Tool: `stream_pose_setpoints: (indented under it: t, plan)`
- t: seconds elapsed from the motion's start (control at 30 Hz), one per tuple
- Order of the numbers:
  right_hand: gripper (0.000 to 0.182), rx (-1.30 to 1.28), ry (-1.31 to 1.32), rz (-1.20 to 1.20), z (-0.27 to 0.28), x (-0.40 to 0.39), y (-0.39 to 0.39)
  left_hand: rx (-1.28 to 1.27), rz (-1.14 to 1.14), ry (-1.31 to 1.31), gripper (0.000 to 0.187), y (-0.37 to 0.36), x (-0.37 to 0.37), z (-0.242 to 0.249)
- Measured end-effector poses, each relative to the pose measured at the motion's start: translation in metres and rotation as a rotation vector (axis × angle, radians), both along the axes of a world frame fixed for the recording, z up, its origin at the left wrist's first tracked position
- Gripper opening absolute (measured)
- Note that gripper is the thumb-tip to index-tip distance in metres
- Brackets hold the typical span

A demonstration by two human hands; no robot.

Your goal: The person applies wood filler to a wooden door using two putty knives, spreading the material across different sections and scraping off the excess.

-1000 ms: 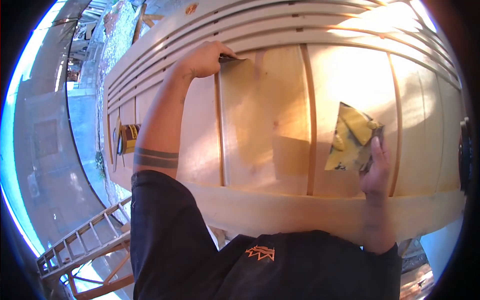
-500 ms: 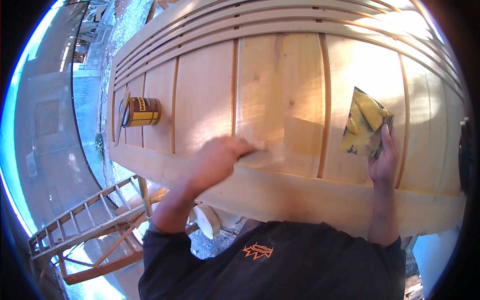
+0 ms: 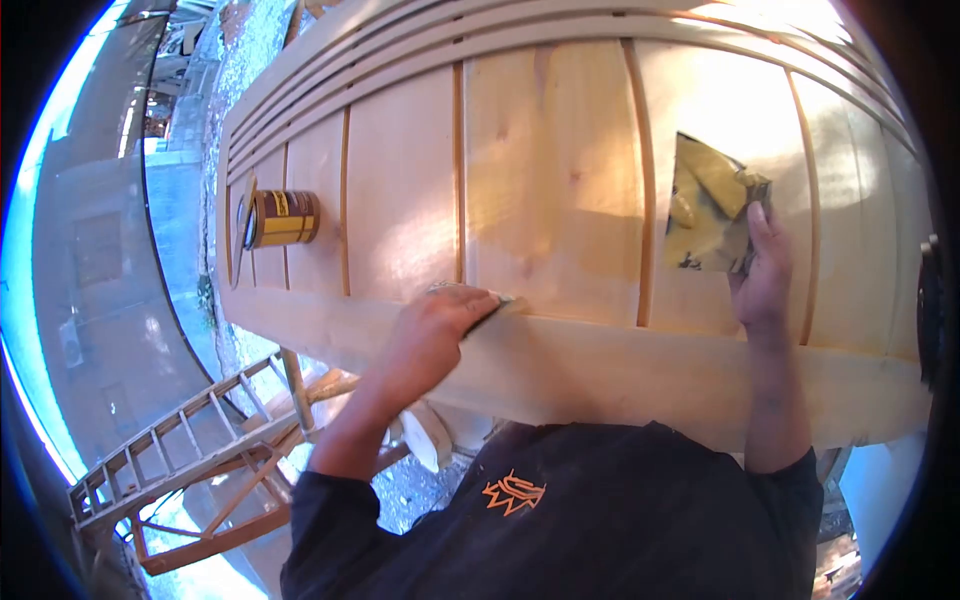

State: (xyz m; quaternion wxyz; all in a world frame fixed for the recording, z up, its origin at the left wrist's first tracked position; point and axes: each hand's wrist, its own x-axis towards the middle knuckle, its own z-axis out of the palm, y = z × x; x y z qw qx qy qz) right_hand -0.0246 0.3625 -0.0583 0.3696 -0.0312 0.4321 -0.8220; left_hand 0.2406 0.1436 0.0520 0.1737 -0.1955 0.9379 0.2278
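My left hand (image 3: 437,325) is closed on a small flat scraper (image 3: 512,304), whose blade touches the wooden door panel (image 3: 545,220) close to its lower rail (image 3: 640,350). Most of the scraper is hidden by my fingers. At the right, my right hand (image 3: 765,262) grips a flat piece (image 3: 712,235) by its edge, held above the panel. Thick yellow paste (image 3: 722,180) is smeared over that piece, with dark patches at its rim.
A brown and yellow can (image 3: 285,218) sits on the door's left end, a thin stick (image 3: 245,225) across its mouth. Several raised slats (image 3: 400,75) run along the far side. Below left stand a ladder (image 3: 180,440) and a brown frame (image 3: 215,525).
My left hand has drawn the scraper slightly down and left to the lower rail. My right hand has lifted a little up and left with the paste-covered piece.
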Motion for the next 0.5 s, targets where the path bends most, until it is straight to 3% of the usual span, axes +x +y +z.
stream_pose_setpoints:
  t: [0.07, 0.17, 0.23, 0.33, 0.43, 0.5]
  plan:
    - [0.036, -0.055, 0.018, -0.01, 0.009, 0.0, -0.002, -0.088, -0.029, 0.147, 0.049, -0.029, -0.03, -0.004]
    - [0.036, -0.049, 0.026, -0.009, 0.007, -0.002, 0.001, -0.163, -0.084, 0.258, 0.055, -0.093, -0.106, -0.013]
    - [0.036, 0.001, 0.032, -0.048, 0.006, -0.002, 0.002, -0.209, -0.119, 0.135, 0.053, -0.124, -0.139, -0.017]
    - [0.037, 0.098, 0.022, -0.071, 0.003, -0.004, 0.008, 0.006, -0.023, 0.006, 0.047, -0.13, -0.143, -0.02]
    - [0.037, 0.0, 0.022, 0.0, -0.001, -0.01, 0.005, 0.009, -0.185, -0.012, 0.054, -0.092, -0.106, -0.009]
    - [0.037, -0.007, 0.011, -0.009, 0.0, -0.008, 0.002, -0.042, -0.255, 0.103, 0.049, -0.06, -0.065, -0.018]
